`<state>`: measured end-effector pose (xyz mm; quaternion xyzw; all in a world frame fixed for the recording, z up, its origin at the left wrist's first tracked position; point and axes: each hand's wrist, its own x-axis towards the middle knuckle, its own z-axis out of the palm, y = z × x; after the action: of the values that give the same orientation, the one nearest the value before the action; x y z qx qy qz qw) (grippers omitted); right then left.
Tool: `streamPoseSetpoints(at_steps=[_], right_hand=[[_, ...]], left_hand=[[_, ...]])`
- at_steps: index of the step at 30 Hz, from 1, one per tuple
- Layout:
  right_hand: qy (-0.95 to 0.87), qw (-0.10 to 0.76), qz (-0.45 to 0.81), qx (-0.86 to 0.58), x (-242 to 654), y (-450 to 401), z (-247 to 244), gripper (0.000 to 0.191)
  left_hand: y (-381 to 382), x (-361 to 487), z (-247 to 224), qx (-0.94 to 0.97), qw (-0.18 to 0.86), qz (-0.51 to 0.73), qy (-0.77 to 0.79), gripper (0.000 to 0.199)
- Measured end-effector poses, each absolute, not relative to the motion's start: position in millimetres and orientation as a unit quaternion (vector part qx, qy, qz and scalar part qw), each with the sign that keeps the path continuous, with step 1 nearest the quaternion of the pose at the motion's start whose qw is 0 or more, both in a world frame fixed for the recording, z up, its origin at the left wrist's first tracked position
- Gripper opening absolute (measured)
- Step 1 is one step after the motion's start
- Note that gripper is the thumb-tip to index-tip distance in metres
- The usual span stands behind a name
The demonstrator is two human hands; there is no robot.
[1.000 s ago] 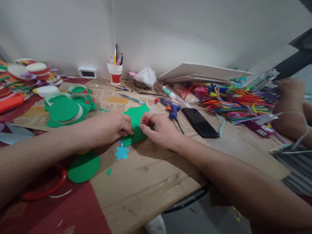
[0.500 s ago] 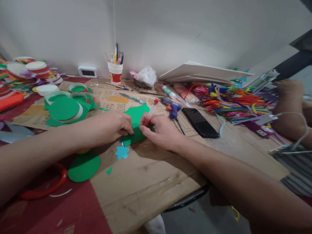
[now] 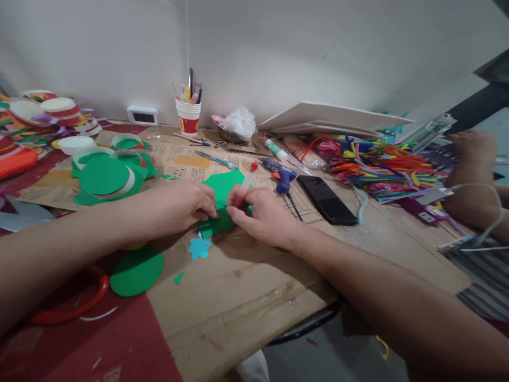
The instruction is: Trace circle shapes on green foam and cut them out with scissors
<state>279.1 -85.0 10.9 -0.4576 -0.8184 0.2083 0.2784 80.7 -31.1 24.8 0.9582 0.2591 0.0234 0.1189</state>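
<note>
A green paper sheet [image 3: 225,185] lies on the cardboard-covered table under both hands. My right hand [image 3: 258,212] is closed on a red-and-clear pen [image 3: 247,183], its red end pointing up; the lower end is hidden by the fingers. My left hand [image 3: 194,204] rests on the left part of the sheet with fingers curled down; whether they pinch it is too small to tell. Just below the sheet lies a blue flower-shaped cutout [image 3: 199,248]. A green paper disc [image 3: 137,272] and a small green triangle [image 3: 178,278] are nearer the front left.
Green paper pieces with cups [image 3: 105,175] stand at the left. Behind are a cup of pens [image 3: 188,118], a glue stick [image 3: 275,150] and a blue glue gun [image 3: 284,181]. A black phone [image 3: 326,200] and colourful pipe cleaners [image 3: 382,164] lie right, beside another person's arm [image 3: 469,180].
</note>
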Motion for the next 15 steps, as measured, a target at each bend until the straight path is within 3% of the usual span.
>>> streamPoseSetpoints(at_steps=[15], right_hand=[[-0.829, 0.289, 0.203, -0.433, 279.3, -84.3, 7.0, 0.013]], left_hand=[[-31.4, 80.3, 26.4, 0.958, 0.118, 0.01, 0.26, 0.024]])
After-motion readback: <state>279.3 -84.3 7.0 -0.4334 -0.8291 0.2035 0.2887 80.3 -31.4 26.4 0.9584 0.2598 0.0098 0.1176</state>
